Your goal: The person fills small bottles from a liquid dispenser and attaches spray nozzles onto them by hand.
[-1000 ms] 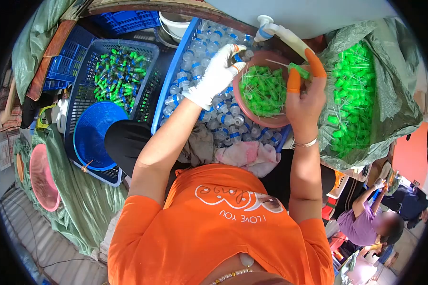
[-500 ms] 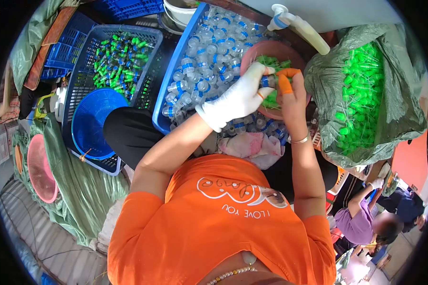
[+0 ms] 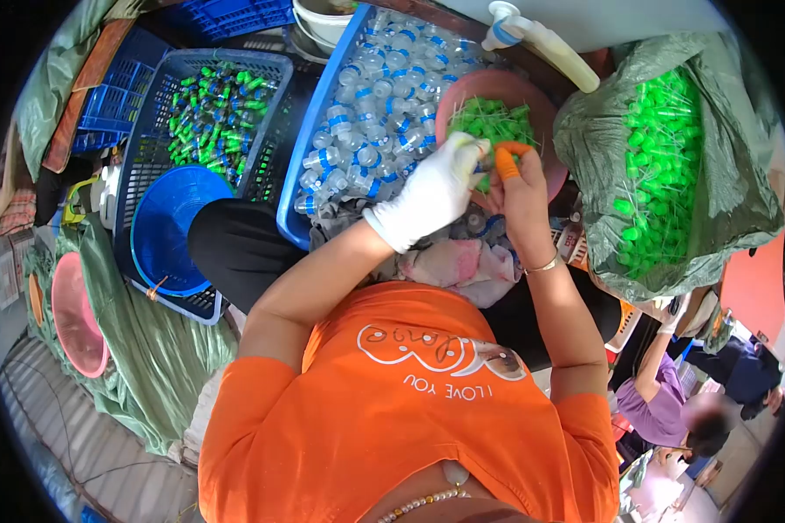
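My left hand (image 3: 436, 187), in a white glove, is closed around a small clear bottle, mostly hidden by the fingers. Against it, my right hand (image 3: 522, 187), with orange finger covers, pinches a green cap at the bottle's end. Both hands meet over the near edge of a pink bowl (image 3: 545, 105) of green caps with thin clear stems (image 3: 493, 120). The bowl sits in a blue crate (image 3: 298, 174) full of small clear bottles with blue bands (image 3: 371, 157).
A dark bag (image 3: 733, 174) of green caps lies at the right. At the left, a crate (image 3: 139, 148) holds green-capped bottles and a blue basket (image 3: 170, 231). A white tube (image 3: 558, 57) hangs above the bowl. Another person (image 3: 654, 392) is at lower right.
Since a second ago, my hands have come together over the bowl, joining bottle and cap. In the last half second they have shifted slightly, and the bottle has become mostly hidden.
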A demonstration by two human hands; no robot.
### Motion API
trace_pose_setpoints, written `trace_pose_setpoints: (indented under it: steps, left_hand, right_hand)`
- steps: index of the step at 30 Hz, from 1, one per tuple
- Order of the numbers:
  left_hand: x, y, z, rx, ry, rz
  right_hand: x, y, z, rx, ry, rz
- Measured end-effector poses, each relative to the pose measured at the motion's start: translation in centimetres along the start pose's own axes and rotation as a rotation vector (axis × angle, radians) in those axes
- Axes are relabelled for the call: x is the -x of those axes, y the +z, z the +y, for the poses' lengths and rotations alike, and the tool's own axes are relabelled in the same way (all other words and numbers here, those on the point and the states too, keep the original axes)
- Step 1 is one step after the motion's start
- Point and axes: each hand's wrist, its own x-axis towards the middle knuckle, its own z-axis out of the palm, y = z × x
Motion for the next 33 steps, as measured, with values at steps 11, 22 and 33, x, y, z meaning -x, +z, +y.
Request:
trace_pose_setpoints:
  steps: [11, 22, 33]
  left_hand:
    - [1.0, -2.5, 0.9, 0.008, -0.009, -0.248]
    - [3.0, -3.5, 1.4, 0.128, -0.039, -0.238]
    - [4.3, -5.9, 1.8, 0.110, -0.202, -0.225]
  right_hand:
    - [1.0, -2.5, 0.2, 0.620, -0.378, -0.095]
    - [0.5, -3.8, 3.1, -0.245, 0.470, -0.527]
    - [0.9, -1.2, 1.5, 0.288, 0.261, -0.519]
